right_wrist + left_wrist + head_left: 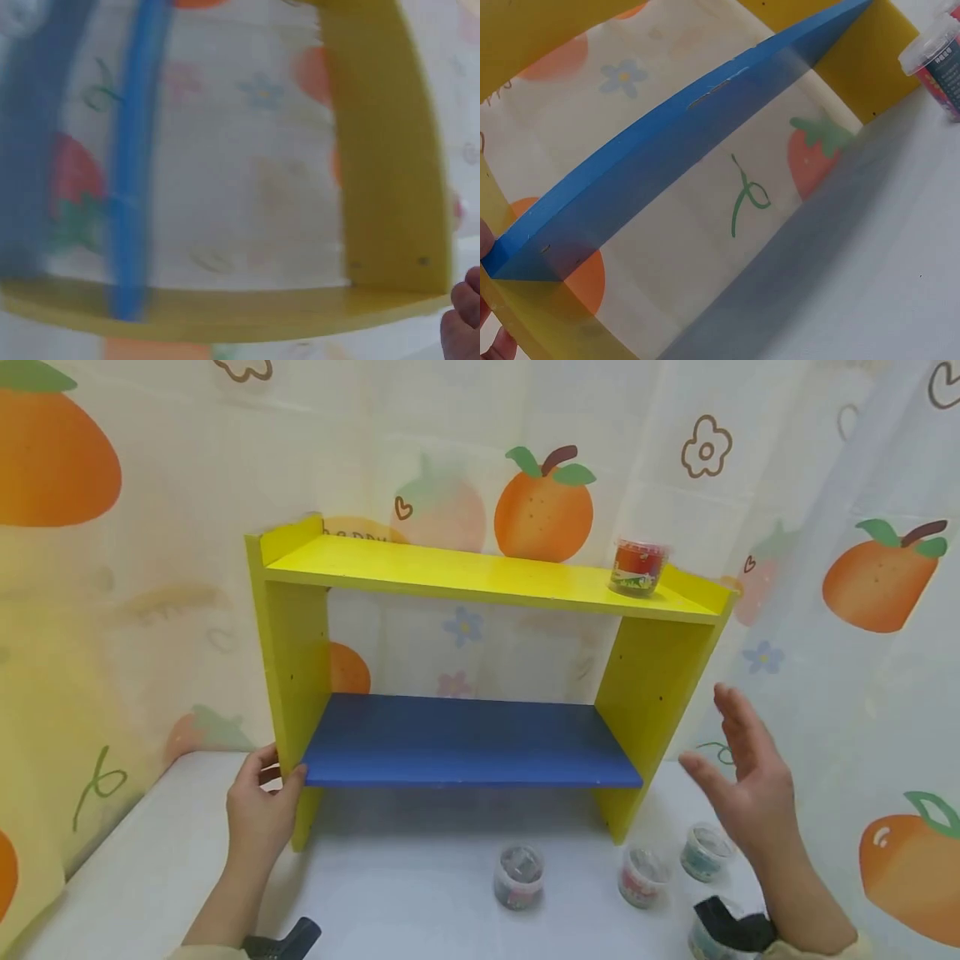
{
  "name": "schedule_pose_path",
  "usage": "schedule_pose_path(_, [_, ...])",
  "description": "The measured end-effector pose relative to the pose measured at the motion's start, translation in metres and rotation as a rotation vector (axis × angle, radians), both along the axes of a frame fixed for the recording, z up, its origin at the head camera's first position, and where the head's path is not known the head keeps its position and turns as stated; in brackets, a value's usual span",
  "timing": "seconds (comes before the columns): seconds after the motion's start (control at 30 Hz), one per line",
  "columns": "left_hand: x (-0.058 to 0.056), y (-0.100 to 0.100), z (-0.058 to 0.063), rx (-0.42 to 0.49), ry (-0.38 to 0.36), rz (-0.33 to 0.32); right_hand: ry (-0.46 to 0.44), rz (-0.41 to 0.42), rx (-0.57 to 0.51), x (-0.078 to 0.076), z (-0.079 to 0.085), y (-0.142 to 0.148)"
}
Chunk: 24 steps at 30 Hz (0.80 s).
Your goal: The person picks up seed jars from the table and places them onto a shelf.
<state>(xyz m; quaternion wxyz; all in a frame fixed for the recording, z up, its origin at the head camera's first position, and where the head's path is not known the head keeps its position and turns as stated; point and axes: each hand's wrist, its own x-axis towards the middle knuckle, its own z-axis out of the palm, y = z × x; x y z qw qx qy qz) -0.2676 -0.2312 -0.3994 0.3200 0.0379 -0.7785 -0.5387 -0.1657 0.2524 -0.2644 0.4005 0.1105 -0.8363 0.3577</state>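
Observation:
A small shelf unit with a yellow frame (450, 572) and a blue middle board (472, 743) stands on a white table. My left hand (258, 806) grips its left side panel, thumb at the front edge beside the blue board, fingers round the outer side. Apart from the unit, my right hand (750, 772) is raised off its right side, fingers extended, thumb spread, holding nothing. On the right end of the top board sits a clear lidded tub (637, 568) with red and yellow contents or label. In the right wrist view, fingertips (465, 315) show near the frame's corner.
Several similar clear tubs stand on the table: one tub (518, 878) before the unit, a reddish tub (642, 878) and a greenish tub (707, 852) at the right, another partly behind the right wrist's black strap (735, 928). A fruit-printed curtain (787, 468) hangs behind.

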Motion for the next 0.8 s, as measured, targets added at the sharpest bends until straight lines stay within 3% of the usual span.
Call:
schedule_pose_path(0.1, [-0.001, 0.0, 0.0, -0.007, 0.014, -0.003, -0.111, -0.011, -0.023, 0.007, -0.038, -0.009])
schedule_pose_path(0.23, [-0.001, 0.0, 0.0, -0.011, 0.004, -0.003, -0.226, 0.107, -0.089, 0.003, -0.081, -0.03])
schedule_pose_path(0.33, [-0.001, 0.0, 0.0, -0.006, -0.017, -0.002, -0.321, 0.23, -0.086, -0.005, -0.105, -0.045])
schedule_pose_path(0.57, [0.0, 0.001, 0.001, 0.004, -0.035, 0.005, -0.668, 0.402, -0.115, -0.027, -0.138, -0.07])
schedule_pose_path(0.8, [-0.001, 0.0, 0.001, 0.001, -0.044, 0.004, -0.817, 0.521, -0.042, -0.035, -0.161, -0.077])
